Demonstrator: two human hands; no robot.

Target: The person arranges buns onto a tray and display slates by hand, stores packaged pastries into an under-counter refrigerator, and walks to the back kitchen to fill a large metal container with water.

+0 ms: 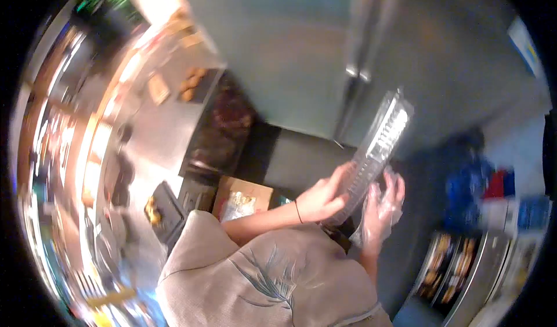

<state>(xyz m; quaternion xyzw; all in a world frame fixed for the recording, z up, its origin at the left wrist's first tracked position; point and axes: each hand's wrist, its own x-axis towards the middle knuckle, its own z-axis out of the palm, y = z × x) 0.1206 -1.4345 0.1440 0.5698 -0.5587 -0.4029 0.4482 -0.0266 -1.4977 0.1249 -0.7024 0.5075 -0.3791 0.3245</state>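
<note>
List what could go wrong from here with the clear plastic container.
1. The container is slanted, its far end well beyond the left hand; it could tip or twist.
2. That end points toward the metal doors, so a swing might knock them; the gap is hard to judge.
3. The right hand wears a loose, thin plastic glove; it could slip on the smooth plastic.

Counter (154,115) left — tray (168,217) on it | box (258,194) right of tray | doors (278,54) ahead — container (374,153) before them | food case (490,269) right
</note>
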